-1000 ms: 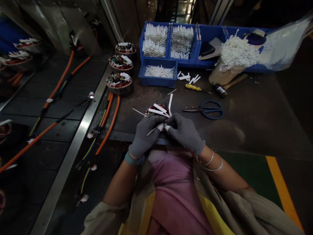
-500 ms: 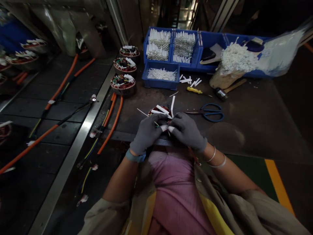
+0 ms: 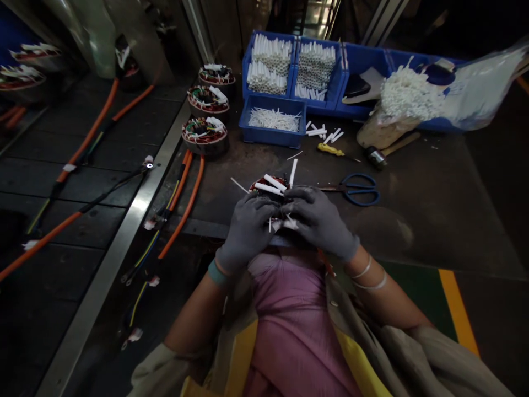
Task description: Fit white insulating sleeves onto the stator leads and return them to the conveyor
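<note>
A round copper-wound coil part (image 3: pixel 257 183) lies at the near edge of the dark table, largely covered by my hands. White sleeves (image 3: pixel 269 188) lie across its top, and one more sleeve (image 3: pixel 293 173) stands up at its right. My left hand (image 3: pixel 250 223), in a grey glove, is closed on the coil part's left side. Gloved in grey too, my right hand (image 3: pixel 320 218) has its fingers closed at the right side, near the upright sleeve. Exactly what its fingertips pinch is too small to tell. A thin white strip shows between the hands.
Blue bins (image 3: pixel 268 82) of white tubes stand at the back, with a small blue tray (image 3: pixel 273 138) before them. Scissors (image 3: pixel 360 189), a yellow-handled screwdriver (image 3: pixel 330 149) and a bag of white pieces (image 3: pixel 407 96) lie right. Several coil parts (image 3: pixel 205 136) with orange cables (image 3: pixel 185 207) stand left.
My fingers have shifted on the coil part, and the white fingertips have moved down, away from where they met. The upright sleeve leans slightly differently. The whole view has shifted a little.
</note>
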### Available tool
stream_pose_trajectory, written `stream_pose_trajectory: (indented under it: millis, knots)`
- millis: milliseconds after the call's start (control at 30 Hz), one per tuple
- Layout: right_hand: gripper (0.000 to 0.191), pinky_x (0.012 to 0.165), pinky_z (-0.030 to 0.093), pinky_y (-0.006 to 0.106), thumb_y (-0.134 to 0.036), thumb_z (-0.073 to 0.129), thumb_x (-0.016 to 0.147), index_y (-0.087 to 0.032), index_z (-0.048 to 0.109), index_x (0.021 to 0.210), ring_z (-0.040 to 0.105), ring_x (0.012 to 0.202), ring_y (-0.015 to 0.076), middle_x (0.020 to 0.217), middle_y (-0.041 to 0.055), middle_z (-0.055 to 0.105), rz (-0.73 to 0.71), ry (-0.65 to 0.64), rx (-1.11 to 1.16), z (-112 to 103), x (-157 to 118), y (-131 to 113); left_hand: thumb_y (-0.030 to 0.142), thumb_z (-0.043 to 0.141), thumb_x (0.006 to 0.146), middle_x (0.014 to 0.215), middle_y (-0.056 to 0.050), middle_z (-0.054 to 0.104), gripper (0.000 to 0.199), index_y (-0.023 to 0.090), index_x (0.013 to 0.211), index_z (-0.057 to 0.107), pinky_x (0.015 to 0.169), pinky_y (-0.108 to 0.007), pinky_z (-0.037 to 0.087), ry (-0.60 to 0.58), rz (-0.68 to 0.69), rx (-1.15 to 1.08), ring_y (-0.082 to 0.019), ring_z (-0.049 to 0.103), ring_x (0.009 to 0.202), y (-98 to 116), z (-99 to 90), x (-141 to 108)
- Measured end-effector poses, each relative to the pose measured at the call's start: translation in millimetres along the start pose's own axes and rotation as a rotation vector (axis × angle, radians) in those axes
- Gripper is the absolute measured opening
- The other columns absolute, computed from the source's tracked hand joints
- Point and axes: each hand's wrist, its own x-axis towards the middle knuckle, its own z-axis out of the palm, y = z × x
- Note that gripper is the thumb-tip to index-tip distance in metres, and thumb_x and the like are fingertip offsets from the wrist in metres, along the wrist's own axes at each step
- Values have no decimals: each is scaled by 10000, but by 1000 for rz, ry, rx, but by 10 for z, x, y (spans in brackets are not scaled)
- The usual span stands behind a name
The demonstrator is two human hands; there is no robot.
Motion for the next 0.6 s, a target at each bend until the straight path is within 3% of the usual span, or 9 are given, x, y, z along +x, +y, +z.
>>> stream_pose_trajectory:
  millis: [133,233,400,467,533,600]
  knots:
    - [129,985,471,438,-248,613,1036,-223,739,1031,650,1194,280,1092,72,762,-8,37,-27,115,-91,-87,254,701,938,993,-45,782,62,199,912,689,1088,-465,478,-18,-27,-4,-236,715,989,3,48,21]
    - [126,985,457,433,-272,623,1036,-236,739,1001,657,1159,268,1074,58,766,62,68,-73,117,-92,-120,262,698,944,944,-17,782,79,212,884,685,1079,-450,471,-3,-26,-41,-214,714,939,-21,81,17]
    - [125,1091,396,513,-267,653,1000,-222,769,992,571,1289,331,1106,86,765,124,39,-183,302,349,-7,277,683,936,920,-32,768,117,215,837,673,1124,-474,454,-43,-48,-37,-224,702,944,-91,33,41]
    - [163,1117,404,518,-278,619,1016,-211,767,1014,577,1291,322,1123,103,762,163,112,-99,357,399,42,309,680,948,919,-38,765,134,212,856,683,1107,-465,471,-72,-63,-71,-229,697,949,-115,-27,73]
    - [223,1096,455,496,-327,579,1038,-204,739,1132,611,1252,299,1199,122,743,291,245,36,322,211,52,331,623,994,1011,-52,772,155,206,969,711,1067,-431,501,-81,-96,-127,-231,697,1005,-138,-90,109]
    - [299,961,547,431,-384,528,1059,-201,691,1229,681,1097,264,1199,123,740,443,209,202,210,-197,17,333,534,1042,1129,-73,761,232,193,1113,705,1039,-397,521,-51,-155,-158,-231,694,1082,-165,-138,157]
